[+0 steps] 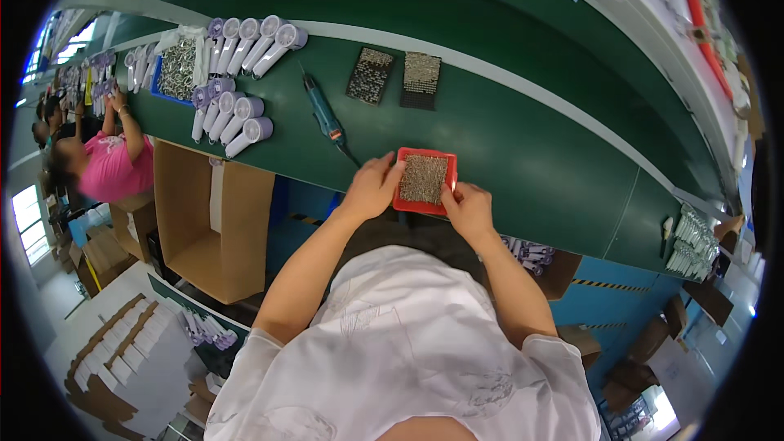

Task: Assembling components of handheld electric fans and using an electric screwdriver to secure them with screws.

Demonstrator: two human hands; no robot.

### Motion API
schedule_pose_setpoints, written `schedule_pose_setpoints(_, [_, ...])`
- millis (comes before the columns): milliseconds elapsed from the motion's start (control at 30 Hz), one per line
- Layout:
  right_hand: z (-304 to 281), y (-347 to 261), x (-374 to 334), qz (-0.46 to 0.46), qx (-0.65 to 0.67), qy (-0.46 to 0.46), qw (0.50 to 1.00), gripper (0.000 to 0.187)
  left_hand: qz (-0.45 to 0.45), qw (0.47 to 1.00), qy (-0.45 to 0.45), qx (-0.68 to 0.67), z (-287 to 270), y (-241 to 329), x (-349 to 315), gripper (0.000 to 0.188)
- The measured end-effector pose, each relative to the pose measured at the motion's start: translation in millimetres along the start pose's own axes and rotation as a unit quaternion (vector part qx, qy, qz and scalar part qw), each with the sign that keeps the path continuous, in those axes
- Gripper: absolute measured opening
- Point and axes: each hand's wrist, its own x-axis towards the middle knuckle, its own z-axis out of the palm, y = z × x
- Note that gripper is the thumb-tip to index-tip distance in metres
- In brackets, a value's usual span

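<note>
A shallow red tray [426, 152] full of small metal screws [424, 179] sits at the near edge of the green bench, between my two hands. My left hand [373, 189] holds the tray's left side, its fingers along the rim. At the right near corner, my right hand [469, 207] grips the rim, the thumb reaching over the screws and the other fingers curled. Beyond the left hand lies a teal electric screwdriver [323, 113] with its cord trailing toward me. Two dark perforated plates, a left one [370, 76] and a right one [420, 80], hold rows of small screws.
Several white-and-purple handheld parts [237, 118] lie in rows at the left, beside a blue bin [173, 99] of metal pieces. An open cardboard box [245, 233] stands below the bench. Clear packets [692, 245] lie far right. A person in pink [118, 165] works at the left.
</note>
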Motion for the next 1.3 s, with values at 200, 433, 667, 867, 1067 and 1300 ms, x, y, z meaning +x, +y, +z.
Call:
schedule_pose_setpoints(200, [78,39,28,0.019,0.012,0.039,0.999,0.02,0.126,0.966,0.21,0.076,-68,-42,73,0.016])
schedule_pose_setpoints(433, [104,46,62,-0.052,0.007,0.123,0.991,0.016,0.23,0.936,0.228,0.138,-110,-57,196,0.01])
schedule_pose_setpoints(667, [62,29,94,-0.173,-0.12,0.143,0.967,0.015,0.346,0.89,0.153,0.254,-105,-61,240,0.014])
schedule_pose_setpoints(867, [83,-3,90,-0.309,-0.211,-0.021,0.927,0.031,0.429,0.826,0.156,0.331,-96,-78,261,0.017])
schedule_pose_setpoints(1067, [108,-4,104,-0.204,-0.332,-0.071,0.918,0.021,0.406,0.845,0.138,0.321,-93,-74,274,0.014])
schedule_pose_setpoints(1300, [111,-19,109,-0.172,-0.323,-0.068,0.928,0.014,0.443,0.815,0.13,0.35,-95,-75,284,0.014])
